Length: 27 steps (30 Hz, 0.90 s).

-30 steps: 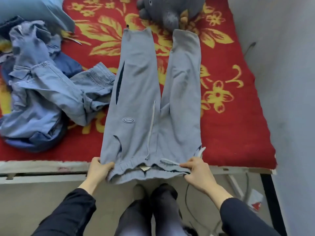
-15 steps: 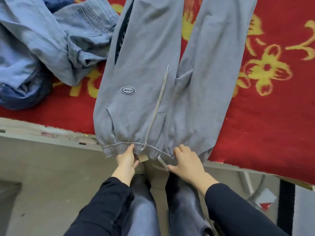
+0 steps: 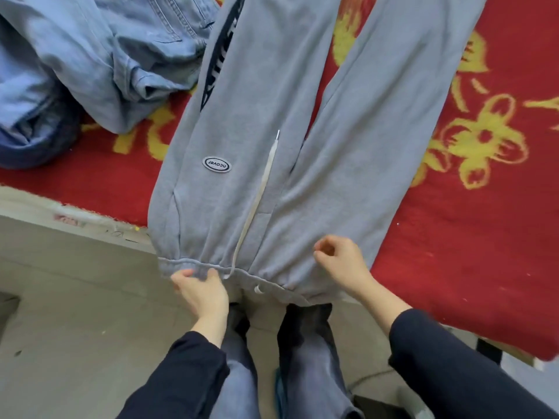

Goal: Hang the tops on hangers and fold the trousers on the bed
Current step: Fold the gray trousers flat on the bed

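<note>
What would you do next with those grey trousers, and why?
Probably fold them lengthwise, one leg over the other: the grey trousers lie flat on the bed with their legs apart, and the left hand grips the waistband at the edge.

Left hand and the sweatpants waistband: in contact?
Touching. The head view shows the left hand with thumb and fingertips pinching the lower edge of the waistband of the grey trousers, with no gap visible.

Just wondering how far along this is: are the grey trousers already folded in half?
No, the grey trousers lie spread flat on the red blanket, their two legs apart side by side.
</note>
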{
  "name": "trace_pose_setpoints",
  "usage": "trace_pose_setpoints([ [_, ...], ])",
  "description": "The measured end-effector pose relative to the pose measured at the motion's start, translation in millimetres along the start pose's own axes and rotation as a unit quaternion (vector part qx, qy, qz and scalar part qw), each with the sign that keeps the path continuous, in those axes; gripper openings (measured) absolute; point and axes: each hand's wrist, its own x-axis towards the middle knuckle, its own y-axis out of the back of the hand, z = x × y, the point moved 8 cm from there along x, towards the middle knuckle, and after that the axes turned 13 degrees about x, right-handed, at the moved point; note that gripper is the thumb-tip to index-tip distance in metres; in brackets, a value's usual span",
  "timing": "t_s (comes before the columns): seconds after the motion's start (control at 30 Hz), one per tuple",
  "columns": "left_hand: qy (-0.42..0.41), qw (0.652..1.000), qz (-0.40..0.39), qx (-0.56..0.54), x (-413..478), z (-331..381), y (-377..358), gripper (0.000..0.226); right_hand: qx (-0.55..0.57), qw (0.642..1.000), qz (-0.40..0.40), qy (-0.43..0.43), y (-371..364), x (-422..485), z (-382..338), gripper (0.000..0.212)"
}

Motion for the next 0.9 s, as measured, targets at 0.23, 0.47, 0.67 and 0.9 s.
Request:
trace_pose_setpoints([
  [0.23,-0.457,0.853,-0.205,0.149,-166,109,-118,0.016,0.027,0.96,0.278,-0.023,155,56,-7,0.031],
  [0.47,-0.427,0.782,-0.177,0.418,-199,97,-189,0.07,0.127,0.935,0.293,-0.157,175,87,17,0.063],
  [0.67,-0.43,0.765,-0.159,0.453,-196,103,-182,0.05,0.376,0.899,0.183,-0.133,169,105,-16,0.047],
  [0.9,-0.29,0.83,-0.456,0.14,-114,127,-110,0.006,0.292,0.938,0.171,-0.076,153,105,-83,0.039],
])
